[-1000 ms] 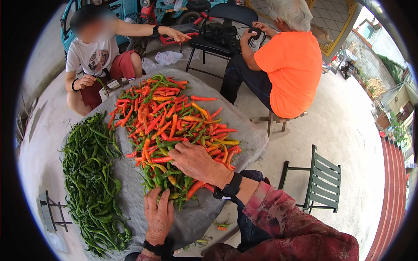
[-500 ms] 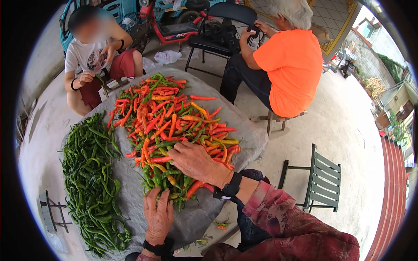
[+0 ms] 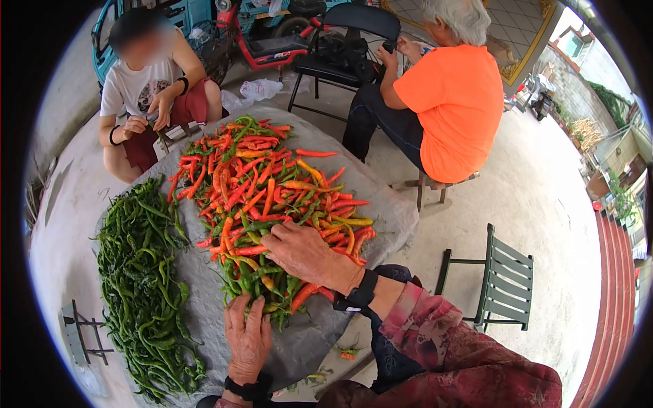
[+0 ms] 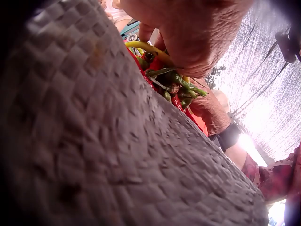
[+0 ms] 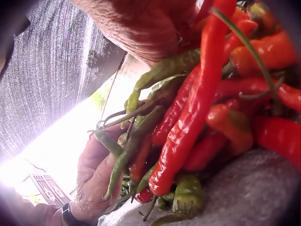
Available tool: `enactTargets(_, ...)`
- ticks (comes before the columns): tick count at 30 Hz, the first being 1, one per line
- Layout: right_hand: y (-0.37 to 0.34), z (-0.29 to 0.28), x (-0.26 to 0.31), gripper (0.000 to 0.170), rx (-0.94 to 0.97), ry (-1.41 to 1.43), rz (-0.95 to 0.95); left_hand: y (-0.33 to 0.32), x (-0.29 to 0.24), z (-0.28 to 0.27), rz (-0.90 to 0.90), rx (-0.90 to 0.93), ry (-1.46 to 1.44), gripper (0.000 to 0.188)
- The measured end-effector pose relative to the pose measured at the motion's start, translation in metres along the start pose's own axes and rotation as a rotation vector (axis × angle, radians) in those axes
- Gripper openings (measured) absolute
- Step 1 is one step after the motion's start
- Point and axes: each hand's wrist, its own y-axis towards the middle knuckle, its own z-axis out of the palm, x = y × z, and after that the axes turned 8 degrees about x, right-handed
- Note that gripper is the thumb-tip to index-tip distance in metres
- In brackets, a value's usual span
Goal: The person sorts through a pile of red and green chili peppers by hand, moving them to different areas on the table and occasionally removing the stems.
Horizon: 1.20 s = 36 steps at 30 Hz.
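Note:
My right hand (image 3: pixel 306 255) rests on the near side of a heap of red and orange chili peppers (image 3: pixel 262 180), its fingertips hidden among them. At the heap's near edge lies my left hand (image 3: pixel 248 333), fingers loosely bent and touching green and yellowish peppers (image 3: pixel 262 275). Close up in the right wrist view, a long red chili (image 5: pixel 188 122) hangs beside green ones (image 5: pixel 136 136), with the left hand (image 5: pixel 96 176) behind them. The left wrist view shows a yellow pepper (image 4: pixel 146 45) by the left hand's fingers (image 4: pixel 146 32).
A long pile of green chilies (image 3: pixel 146 292) lies left on the grey woven sheet (image 3: pixel 211 316). Across it sits a person in a white shirt (image 3: pixel 139 88); a person in orange (image 3: pixel 449 109) sits near a black folding chair (image 3: pixel 340 68). A green slatted chair (image 3: pixel 505 279) stands right.
My hands stay put on the heap. The person across has drawn back an outstretched arm and brought both hands together around a green chili. The person in orange has shifted their hands slightly.

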Motion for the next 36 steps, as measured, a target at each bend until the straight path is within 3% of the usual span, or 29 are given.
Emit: enactTargets(36,0.0,0.002,-0.0004,0.028,0.008,-0.006,-0.004,-0.0003,-0.0014,0.0001,-0.008,0.012,-0.026,0.041)
